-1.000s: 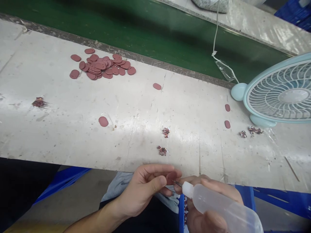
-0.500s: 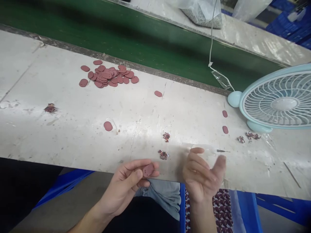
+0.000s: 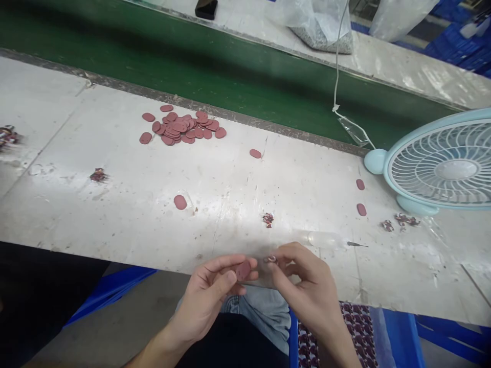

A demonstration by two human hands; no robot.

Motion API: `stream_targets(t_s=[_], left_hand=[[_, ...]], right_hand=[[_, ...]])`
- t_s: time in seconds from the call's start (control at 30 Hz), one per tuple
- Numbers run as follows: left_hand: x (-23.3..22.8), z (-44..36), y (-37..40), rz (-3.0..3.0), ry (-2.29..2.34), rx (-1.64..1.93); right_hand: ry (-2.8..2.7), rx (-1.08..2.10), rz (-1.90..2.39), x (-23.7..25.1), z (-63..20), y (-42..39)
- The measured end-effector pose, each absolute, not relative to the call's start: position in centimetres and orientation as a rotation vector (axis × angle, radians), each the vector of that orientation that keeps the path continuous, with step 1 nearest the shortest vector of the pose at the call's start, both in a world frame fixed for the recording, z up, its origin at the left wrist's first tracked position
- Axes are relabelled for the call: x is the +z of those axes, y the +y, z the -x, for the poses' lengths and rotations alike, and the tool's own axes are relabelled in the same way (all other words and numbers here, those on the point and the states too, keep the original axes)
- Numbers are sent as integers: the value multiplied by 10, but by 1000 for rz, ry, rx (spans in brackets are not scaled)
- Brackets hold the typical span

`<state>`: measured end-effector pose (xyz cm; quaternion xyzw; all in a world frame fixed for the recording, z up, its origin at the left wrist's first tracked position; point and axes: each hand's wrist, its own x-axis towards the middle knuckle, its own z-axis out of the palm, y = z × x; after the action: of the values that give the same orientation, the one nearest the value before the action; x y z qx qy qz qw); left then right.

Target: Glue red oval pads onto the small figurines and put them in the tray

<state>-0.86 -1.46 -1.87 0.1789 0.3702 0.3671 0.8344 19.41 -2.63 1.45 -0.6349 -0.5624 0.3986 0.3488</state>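
My left hand (image 3: 215,291) pinches a flat dark-red oval piece (image 3: 243,271) with small dark marks between thumb and fingers, above the table's front edge. Close on its right, my right hand (image 3: 303,281) is closed, with thumb and forefinger on a small maroon-and-white piece (image 3: 271,259). The two pieces are apart. Just beyond the hands lies a small brown-and-white patterned piece (image 3: 268,220). A clear bottle with a thin needle tip (image 3: 326,239) rests behind my right hand.
A heap of red ovals (image 3: 180,128) lies at the back left, with several single ones scattered about. A pale blue fan (image 3: 452,168) stands at right. Behind runs a green belt (image 3: 230,71). Beside my lap, a blue crate (image 3: 399,332) holds rows of patterned maroon pieces.
My right hand has swung left from an open pose and closed on a small piece. The nearer small patterned piece is gone from the table. The camera view has shifted slightly.
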Motion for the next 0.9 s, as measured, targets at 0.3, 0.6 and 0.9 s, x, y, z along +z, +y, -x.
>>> stream_targets(t_s=[0.3,0.6,0.9], left_hand=[[-21,4,-22,-622,750,786],[-18,-4,-26,-564,795,812],[-14,-15,-27,-565,854,844]], right_hand=[[-1113,1293,1518,31,-173,-50],[-1161,1256,1568,33,-179,-50],[-1216,1211,1578,32,-184,-53]])
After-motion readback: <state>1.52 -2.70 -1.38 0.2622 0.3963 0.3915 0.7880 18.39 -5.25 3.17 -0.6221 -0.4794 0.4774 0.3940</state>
